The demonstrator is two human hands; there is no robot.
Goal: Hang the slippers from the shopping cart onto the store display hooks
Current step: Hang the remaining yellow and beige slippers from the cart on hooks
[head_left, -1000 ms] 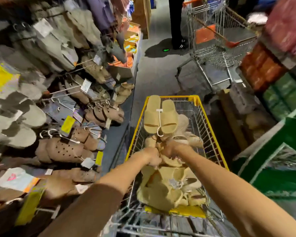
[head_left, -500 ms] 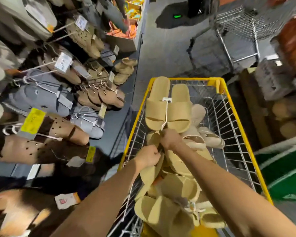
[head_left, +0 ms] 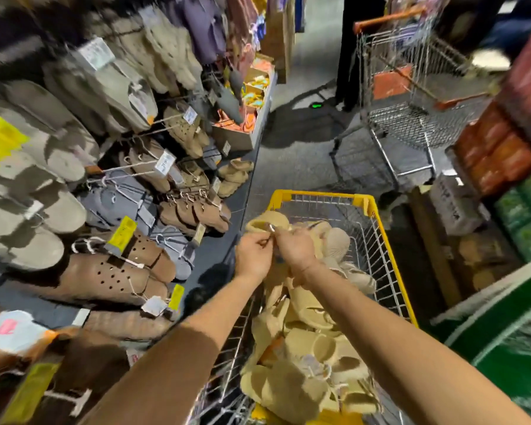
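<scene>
Store aisle, grey floor (head_left: 292, 167), blurred at the edges. Left side: display hooks (head_left: 126, 167) crowded with hanging slippers in beige, grey and brown, price tags (head_left: 164, 162) and yellow labels (head_left: 122, 231) on the prong ends. Straight ahead and low: yellow-rimmed wire cart (head_left: 380, 240), heaped with pale yellow slippers (head_left: 307, 348). Above the heap, near the cart's left rim: both hands close together, touching. Left hand (head_left: 253, 254) curled, fingertips pinching at something small between the two hands, apparently the hanger of a lifted pair (head_left: 267, 222); exact hold too blurred to tell. Right hand (head_left: 295, 251) also curled, fingers closed around the same pair's hanger or strap, a bit of metal hook showing just above the knuckles. Lifted pair raised just clear of the pile, toes pointing away, over the cart's left side, well apart from the hooks. Farther off: second cart (head_left: 411, 118), silver with orange handle, and a standing person's dark legs (head_left: 356, 56). Right side: stacked orange and green packs (head_left: 503, 154), green bin edge (head_left: 503, 332).
</scene>
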